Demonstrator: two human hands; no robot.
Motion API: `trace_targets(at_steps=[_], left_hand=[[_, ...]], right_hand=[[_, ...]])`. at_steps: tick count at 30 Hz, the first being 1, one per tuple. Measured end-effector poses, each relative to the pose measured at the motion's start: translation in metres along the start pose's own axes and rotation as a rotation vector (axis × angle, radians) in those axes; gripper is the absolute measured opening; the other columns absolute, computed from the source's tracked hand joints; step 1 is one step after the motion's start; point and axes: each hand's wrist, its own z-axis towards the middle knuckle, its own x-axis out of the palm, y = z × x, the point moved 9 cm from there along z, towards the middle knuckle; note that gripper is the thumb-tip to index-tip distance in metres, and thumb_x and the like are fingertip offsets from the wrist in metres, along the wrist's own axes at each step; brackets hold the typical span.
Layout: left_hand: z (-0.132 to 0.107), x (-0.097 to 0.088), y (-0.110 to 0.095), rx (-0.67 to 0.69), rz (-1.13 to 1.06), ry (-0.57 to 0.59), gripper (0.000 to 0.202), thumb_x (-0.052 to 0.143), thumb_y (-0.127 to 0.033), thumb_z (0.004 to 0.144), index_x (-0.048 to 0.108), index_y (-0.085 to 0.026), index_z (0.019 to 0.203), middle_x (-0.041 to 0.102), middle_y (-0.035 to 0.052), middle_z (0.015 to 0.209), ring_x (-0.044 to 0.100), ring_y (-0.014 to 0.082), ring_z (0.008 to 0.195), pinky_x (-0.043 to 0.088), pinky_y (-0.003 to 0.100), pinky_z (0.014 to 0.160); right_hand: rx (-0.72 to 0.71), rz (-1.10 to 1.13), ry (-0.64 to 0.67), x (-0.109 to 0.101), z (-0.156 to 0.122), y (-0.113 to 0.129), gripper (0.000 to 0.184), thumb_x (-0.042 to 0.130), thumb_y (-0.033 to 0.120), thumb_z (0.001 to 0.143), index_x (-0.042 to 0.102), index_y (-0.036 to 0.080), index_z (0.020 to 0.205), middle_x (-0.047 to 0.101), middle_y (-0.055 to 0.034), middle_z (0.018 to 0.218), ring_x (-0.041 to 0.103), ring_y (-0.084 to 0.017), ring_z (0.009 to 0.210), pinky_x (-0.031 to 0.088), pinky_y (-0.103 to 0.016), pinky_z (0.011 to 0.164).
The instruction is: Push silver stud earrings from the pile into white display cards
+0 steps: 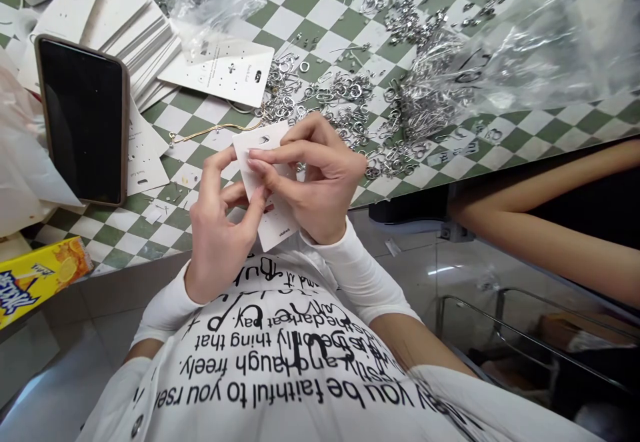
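Note:
Both my hands are at a small white jewelry card (pixel 280 225), tilted above the table's near edge. My left hand (pixel 220 229) grips the card's left edge, its thumb resting on the front face. The fingers of my right hand (pixel 320 179) pinch together at the card's upper part; any small piece between the fingertips is too small to make out. A gold chain (pixel 215 130) lies on the table just beyond the card. Piles of small silver jewelry pieces (pixel 345 89) spread behind and to the right of my hands.
At left, a phone (pixel 83 122) leans by a stack of white cards (pixel 135 35), with another punched card (pixel 225 65) beside it. A yellow box (pixel 43 279) sits at the near left edge. Clear plastic bags (pixel 555 35) cover the right. Another person's arm (pixel 560 229) is at right.

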Motion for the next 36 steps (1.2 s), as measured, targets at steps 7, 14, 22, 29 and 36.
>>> trace_targets(at_steps=[7,14,22,29,36], left_hand=[[0.001,-0.001,0.011,-0.048,-0.102,-0.015,0.033,0.072,-0.028,0.091,0.059,-0.023,0.121,0.073,0.0071,0.115,0.076,0.0183,0.079,0.058,0.024,0.057],[0.003,-0.002,0.024,-0.145,-0.192,-0.018,0.036,0.074,-0.035,0.090,0.057,-0.024,0.120,0.076,0.0010,0.081,0.067,0.0136,0.055,0.058,0.025,0.053],[0.005,-0.001,0.029,-0.185,-0.296,-0.042,0.043,0.080,-0.037,0.085,0.055,-0.025,0.117,0.079,0.0024,0.088,0.073,0.0168,0.063,0.060,0.025,0.052],[0.009,-0.002,0.029,-0.181,-0.277,-0.021,0.036,0.077,-0.043,0.087,0.056,-0.024,0.110,0.075,0.0012,0.076,0.063,0.0135,0.049,0.052,0.024,0.044],[0.013,-0.008,0.034,-0.175,-0.244,-0.080,0.033,0.073,-0.053,0.087,0.056,-0.025,0.091,0.053,-0.0077,0.051,0.042,0.0076,0.036,0.034,0.021,0.036]], right_hand=[[-0.153,-0.147,0.195,0.005,-0.001,0.004,0.015,0.066,0.033,0.095,0.079,0.035,0.103,0.052,-0.0041,0.084,0.055,-0.020,0.080,0.052,-0.042,0.075],[-0.219,-0.356,0.368,0.013,-0.002,0.008,0.031,0.048,0.040,0.103,0.075,0.037,0.117,0.055,-0.0075,0.094,0.057,-0.025,0.094,0.049,-0.052,0.091],[-0.113,-0.191,0.073,-0.013,0.005,0.008,0.032,0.055,0.033,0.100,0.064,0.036,0.131,0.055,-0.0065,0.104,0.058,-0.024,0.100,0.054,-0.042,0.088],[0.208,0.085,0.121,-0.010,-0.002,-0.027,0.037,0.066,0.037,0.094,0.056,0.029,0.128,0.063,-0.0006,0.087,0.057,-0.015,0.068,0.050,-0.030,0.057],[0.063,0.067,0.131,-0.017,0.004,-0.002,0.032,0.069,0.028,0.090,0.060,0.028,0.121,0.068,-0.0040,0.111,0.054,-0.012,0.066,0.046,-0.031,0.054]])
